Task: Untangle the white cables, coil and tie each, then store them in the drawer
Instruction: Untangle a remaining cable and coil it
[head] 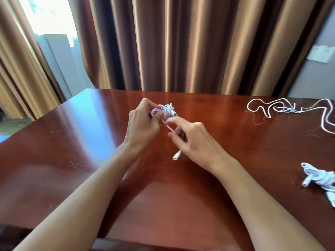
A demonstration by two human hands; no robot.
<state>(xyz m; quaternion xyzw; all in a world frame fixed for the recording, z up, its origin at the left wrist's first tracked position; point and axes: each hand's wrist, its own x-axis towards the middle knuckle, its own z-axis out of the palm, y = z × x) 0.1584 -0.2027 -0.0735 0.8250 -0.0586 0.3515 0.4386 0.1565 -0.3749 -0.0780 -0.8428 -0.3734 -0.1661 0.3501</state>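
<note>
Here, left hand [141, 122] gripping coiled cable [163, 111], right hand [194, 140] pinching its tail, both above table [72, 142].

- We record two forearms in view, entering from the lower frame edge at about 7 and 5 o'clock.
- Both forearms are bare to the frame edge; we find no sleeve or cuff on either.
- The left hand [140, 124] carries no ring, glove or strap that we can see.
- The right hand [194, 140] is likewise unadorned; its wrist is bare.
- Fingernails appear short and unpainted, though blur limits our certainty.
</note>
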